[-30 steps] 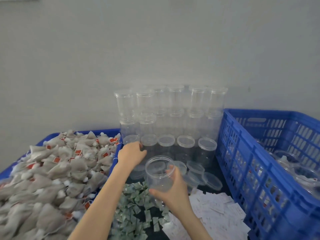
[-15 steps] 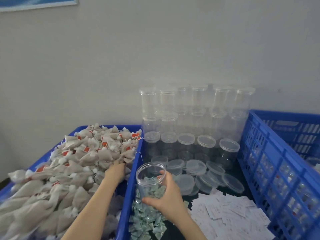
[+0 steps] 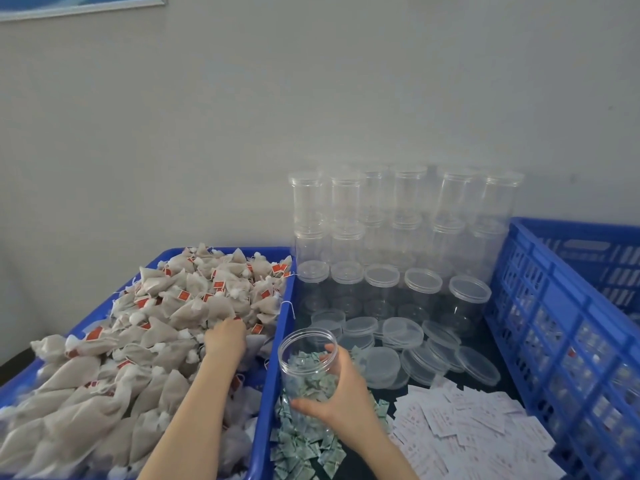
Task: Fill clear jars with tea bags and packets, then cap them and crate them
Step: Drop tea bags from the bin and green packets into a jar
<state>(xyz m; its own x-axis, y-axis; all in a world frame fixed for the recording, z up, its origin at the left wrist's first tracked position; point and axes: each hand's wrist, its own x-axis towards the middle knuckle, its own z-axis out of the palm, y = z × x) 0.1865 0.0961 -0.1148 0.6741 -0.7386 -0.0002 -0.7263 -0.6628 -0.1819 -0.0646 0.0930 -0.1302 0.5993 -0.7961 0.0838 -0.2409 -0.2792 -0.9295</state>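
Here the right hand point(image 3: 341, 389) grips an open jar point(image 3: 306, 362), while the left hand point(image 3: 225, 341) digs into tea bags point(image 3: 166, 317), grip unclear.

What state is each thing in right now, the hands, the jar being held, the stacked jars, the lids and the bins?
Left hand: reaching into the tea bags.
Right hand: gripping the open jar.
Open jar: uncapped, tilted.
Stacked jars: capped, empty.
Loose lids: off, piled.
Blue bin: heaped full.

Left fingertips point(image 3: 221, 329) buried among tea bags point(image 3: 194, 306)
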